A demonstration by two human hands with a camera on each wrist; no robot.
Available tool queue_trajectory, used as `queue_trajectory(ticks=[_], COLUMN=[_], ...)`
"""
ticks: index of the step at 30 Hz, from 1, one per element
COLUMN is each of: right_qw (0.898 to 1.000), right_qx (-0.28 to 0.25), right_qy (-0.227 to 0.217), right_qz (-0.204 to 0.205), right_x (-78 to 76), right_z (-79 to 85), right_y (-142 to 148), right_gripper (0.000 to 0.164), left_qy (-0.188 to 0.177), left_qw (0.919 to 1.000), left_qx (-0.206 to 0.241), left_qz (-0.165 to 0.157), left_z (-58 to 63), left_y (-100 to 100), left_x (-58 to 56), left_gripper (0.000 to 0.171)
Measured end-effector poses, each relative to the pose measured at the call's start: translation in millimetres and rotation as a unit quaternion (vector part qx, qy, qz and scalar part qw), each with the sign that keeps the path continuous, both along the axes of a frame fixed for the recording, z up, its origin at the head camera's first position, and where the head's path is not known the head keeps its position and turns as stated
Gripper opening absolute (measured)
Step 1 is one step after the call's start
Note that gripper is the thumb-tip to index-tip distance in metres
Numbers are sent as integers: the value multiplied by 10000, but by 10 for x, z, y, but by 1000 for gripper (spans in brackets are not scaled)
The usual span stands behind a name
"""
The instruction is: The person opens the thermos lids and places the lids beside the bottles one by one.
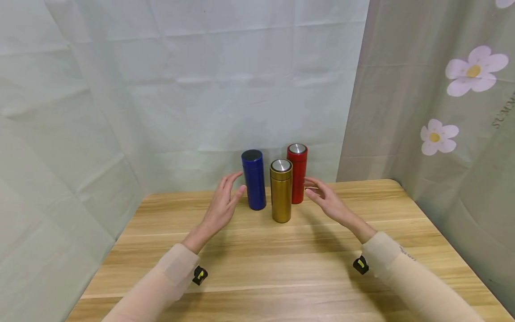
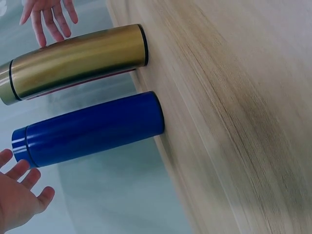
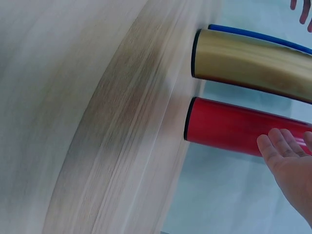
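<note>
Three upright thermos flasks stand close together near the table's back edge. The blue flask (image 1: 254,181) with a dark lid is on the left, the gold flask (image 1: 281,192) in front at the middle, the red flask (image 1: 297,174) behind it on the right. My left hand (image 1: 225,199) is beside the blue flask, fingers spread and relaxed; in the left wrist view its fingertips (image 2: 31,178) are close to the lid end, and whether they touch I cannot tell. To the right of the red flask is my right hand (image 1: 325,199), fingers loosely extended, gripping nothing.
The wooden table (image 1: 257,277) has its back edge against a pale curtain (image 1: 241,89). A grey curtain with flowers (image 1: 438,137) hangs along the right side. Small black wrist devices (image 1: 200,274) show under both sleeves.
</note>
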State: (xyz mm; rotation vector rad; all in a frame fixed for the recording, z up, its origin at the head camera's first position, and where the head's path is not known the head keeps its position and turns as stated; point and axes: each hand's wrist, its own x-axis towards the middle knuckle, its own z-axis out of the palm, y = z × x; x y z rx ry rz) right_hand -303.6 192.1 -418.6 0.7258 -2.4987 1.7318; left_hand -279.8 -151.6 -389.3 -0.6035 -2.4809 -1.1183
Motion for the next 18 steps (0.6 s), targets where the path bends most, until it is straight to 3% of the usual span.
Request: queue_trajectory(ticks=[18], right_qw=[10000], right_qx=[20], right_qy=[-8], right_qz=[6], right_x=[7], right_z=[-1], right_y=[-47], right_gripper=[57], left_qy=[-199], left_qw=[9997], left_qx=[86], left_qz=[-108], left_z=[-81], left_y=[154], left_x=[-4], left_gripper=[55])
